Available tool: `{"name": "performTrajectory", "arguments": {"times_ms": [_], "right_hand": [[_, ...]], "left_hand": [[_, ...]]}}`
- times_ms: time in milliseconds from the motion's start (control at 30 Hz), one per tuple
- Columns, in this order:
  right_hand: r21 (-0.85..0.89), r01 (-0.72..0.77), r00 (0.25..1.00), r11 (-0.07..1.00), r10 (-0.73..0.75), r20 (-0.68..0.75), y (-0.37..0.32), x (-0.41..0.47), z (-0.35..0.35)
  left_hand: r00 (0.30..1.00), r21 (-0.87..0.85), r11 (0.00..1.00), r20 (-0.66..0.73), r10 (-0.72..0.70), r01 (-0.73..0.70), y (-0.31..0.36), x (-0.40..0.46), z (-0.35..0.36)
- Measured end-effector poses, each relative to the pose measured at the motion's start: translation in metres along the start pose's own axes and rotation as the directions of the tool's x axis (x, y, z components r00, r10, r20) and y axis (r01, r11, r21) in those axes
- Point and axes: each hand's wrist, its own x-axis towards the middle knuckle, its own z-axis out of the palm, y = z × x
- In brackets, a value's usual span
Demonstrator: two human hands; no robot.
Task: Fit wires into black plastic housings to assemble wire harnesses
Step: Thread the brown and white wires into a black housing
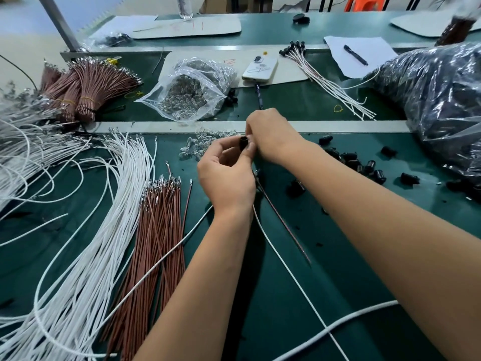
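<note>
Colours across the dark green work mat (299, 256)

Between the fingertips (251, 148) sits a small matte black plastic housing (244, 140); more loose black plastic housings (364, 165) scatter right of the fingers, below a clear plastic sack of glossy black parts (437, 95). Under the fingers run one thin white wire (286, 267) and one reddish-brown wire (283, 225). Left of the fingers lie a flat bunch of reddish-brown wires (158, 230) with silver tips and a broad sweep of white wires (104, 225). Beyond the fingers are a transparent bag of clear glassy bulbs (190, 92), a white phone (260, 69), a sheet of white paper (361, 53) with a black pen (355, 55), and tied brown wire bundles (86, 89) with yellow bands.
</note>
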Motion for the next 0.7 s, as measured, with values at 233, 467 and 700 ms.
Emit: {"name": "performTrajectory", "arguments": {"times_ms": [233,467,700], "right_hand": [[0.572,0.071,0.940,0.817,0.137,-0.313,0.040,-0.076,-0.028],[0.737,0.232,0.882,0.635,0.182,-0.435,0.060,-0.129,-0.009],[0.795,0.295,0.870,0.530,0.195,-0.453,0.067,-0.136,0.005]], "left_hand": [[0.958,-0.054,0.998,0.284,0.043,-0.029,0.004,-0.010,0.002],[0.895,-0.100,0.994,0.439,0.074,-0.033,0.003,-0.017,0.006],[0.882,-0.086,0.996,0.465,0.075,-0.039,0.006,-0.021,0.009]]}}
